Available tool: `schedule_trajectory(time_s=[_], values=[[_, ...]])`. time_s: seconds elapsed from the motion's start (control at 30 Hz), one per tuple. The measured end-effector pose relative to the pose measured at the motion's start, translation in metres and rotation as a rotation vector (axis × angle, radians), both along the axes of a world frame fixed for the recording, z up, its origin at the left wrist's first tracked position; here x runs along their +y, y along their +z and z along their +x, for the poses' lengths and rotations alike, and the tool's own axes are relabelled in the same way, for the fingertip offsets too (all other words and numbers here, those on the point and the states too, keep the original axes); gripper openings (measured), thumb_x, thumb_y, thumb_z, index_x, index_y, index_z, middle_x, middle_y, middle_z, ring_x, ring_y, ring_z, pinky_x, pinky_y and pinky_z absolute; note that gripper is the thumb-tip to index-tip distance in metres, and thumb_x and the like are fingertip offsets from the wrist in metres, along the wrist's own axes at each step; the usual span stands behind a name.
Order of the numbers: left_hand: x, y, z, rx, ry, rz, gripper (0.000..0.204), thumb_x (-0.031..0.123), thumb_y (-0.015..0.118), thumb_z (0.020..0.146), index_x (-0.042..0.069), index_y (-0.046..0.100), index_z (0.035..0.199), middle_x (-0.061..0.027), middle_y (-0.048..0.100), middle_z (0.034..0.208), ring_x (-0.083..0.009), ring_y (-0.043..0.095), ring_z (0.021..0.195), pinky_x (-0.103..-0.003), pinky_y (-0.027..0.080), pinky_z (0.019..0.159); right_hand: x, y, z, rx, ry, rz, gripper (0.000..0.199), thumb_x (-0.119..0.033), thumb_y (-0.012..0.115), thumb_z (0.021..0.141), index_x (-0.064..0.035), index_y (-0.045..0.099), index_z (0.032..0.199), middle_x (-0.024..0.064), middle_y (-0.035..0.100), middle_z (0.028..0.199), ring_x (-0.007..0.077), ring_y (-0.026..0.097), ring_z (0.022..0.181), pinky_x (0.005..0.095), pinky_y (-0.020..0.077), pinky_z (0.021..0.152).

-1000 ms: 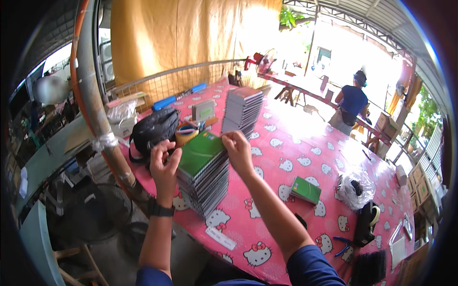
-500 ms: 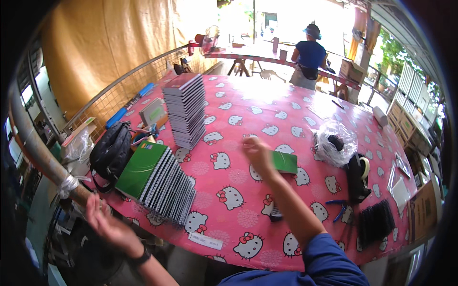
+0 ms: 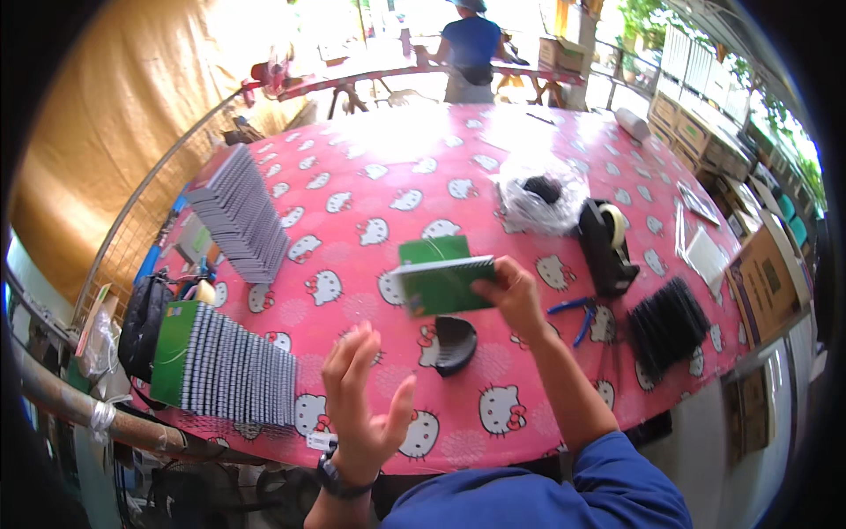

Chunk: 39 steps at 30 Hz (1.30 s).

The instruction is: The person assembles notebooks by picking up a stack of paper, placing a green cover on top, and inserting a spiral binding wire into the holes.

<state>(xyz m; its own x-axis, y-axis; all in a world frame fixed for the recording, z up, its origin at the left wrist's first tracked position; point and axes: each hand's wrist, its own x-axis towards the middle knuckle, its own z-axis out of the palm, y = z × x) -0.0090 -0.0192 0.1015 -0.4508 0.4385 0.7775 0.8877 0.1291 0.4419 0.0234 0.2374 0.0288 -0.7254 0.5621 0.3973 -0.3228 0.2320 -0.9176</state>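
My right hand (image 3: 515,295) grips a green-covered notebook (image 3: 445,289) by its right end, holding it tilted above the table with the white page edges upward. Just behind it another green cover (image 3: 432,249) shows, partly hidden by the held notebook. My left hand (image 3: 361,406) is raised with fingers spread and nothing in it, left of and nearer than the notebook. Between my hands a black curved object (image 3: 456,346) rests on the table; its kind is unclear. To the left is a tall stack of green spiral notebooks (image 3: 233,366).
A taller notebook stack (image 3: 233,212) leans behind the green one, near a black bag (image 3: 145,326). On the right are blue-handled pliers (image 3: 577,317), a black tape dispenser (image 3: 608,251), black coils (image 3: 670,331) and a clear plastic bundle (image 3: 542,194). A person (image 3: 471,53) stands at a far table.
My left hand has come from beside the green stack toward the middle. My right hand now holds up a green notebook. The view has shifted right, and the black curved object shows more fully.
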Motion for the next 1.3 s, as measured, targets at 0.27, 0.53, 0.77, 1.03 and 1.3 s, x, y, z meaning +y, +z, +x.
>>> schedule_trajectory(time_s=[0.27, 0.53, 0.77, 1.03, 1.3], values=[[0.037, -0.072, 0.014, -0.014, -0.203, -0.483, 0.042, -0.002, 0.055, 0.075, 0.011, 0.064, 0.115, -0.0065, 0.061, 0.092, -0.0229, 0.059, 0.086, -0.046, 0.039, 0.094, -0.071, -0.049, 0.106, -0.170, -0.010, 0.192, 0.024, 0.000, 0.072, 0.074, -0.0033, 0.056, 0.092, 0.0060, 0.058, 0.084, 0.0146, 0.057, 0.075, 0.0279, 0.0465, 0.067], [0.051, -0.090, 0.037, 0.099, 0.000, -0.513, 0.044, 0.002, 0.060, 0.078, 0.015, 0.062, 0.120, -0.0002, 0.060, 0.095, -0.0161, 0.055, 0.091, -0.040, 0.026, 0.097, -0.093, -0.057, 0.103, -0.507, -0.312, 0.435, 0.075, -0.005, 0.059, 0.066, 0.0001, 0.032, 0.136, 0.0162, 0.042, 0.127, 0.0314, 0.037, 0.121, 0.0472, 0.0288, 0.098], [0.047, -0.094, 0.034, 0.066, 0.006, -0.521, 0.045, -0.002, 0.057, 0.076, 0.013, 0.063, 0.117, -0.0004, 0.059, 0.096, -0.0173, 0.054, 0.093, -0.038, 0.030, 0.094, 0.021, -0.023, 0.149, -0.493, -0.646, 0.463, 0.014, -0.008, 0.061, 0.077, -0.0017, 0.064, 0.090, 0.0149, 0.064, 0.086, 0.0309, 0.061, 0.082, 0.0390, 0.0483, 0.075], [0.046, -0.085, 0.027, 0.056, -0.143, -0.399, 0.036, -0.001, 0.057, 0.075, 0.010, 0.069, 0.106, -0.0023, 0.060, 0.090, -0.0190, 0.055, 0.086, -0.034, 0.036, 0.082, 0.086, -0.045, 0.223, -1.069, -0.880, 0.469, 0.022, -0.017, 0.071, 0.074, -0.0027, 0.063, 0.089, 0.0144, 0.064, 0.090, 0.0313, 0.062, 0.086, 0.0401, 0.0493, 0.078], [0.044, -0.088, 0.025, 0.019, -0.068, -0.340, 0.028, 0.010, 0.072, 0.073, 0.011, 0.070, 0.100, -0.0012, 0.059, 0.086, -0.0180, 0.054, 0.084, -0.033, 0.034, 0.080, 0.101, -0.033, 0.235, -0.880, -0.935, 0.551, 0.018, -0.009, 0.066, 0.078, -0.0009, 0.064, 0.094, 0.0141, 0.063, 0.089, 0.0291, 0.060, 0.085, 0.0381, 0.0481, 0.078]])
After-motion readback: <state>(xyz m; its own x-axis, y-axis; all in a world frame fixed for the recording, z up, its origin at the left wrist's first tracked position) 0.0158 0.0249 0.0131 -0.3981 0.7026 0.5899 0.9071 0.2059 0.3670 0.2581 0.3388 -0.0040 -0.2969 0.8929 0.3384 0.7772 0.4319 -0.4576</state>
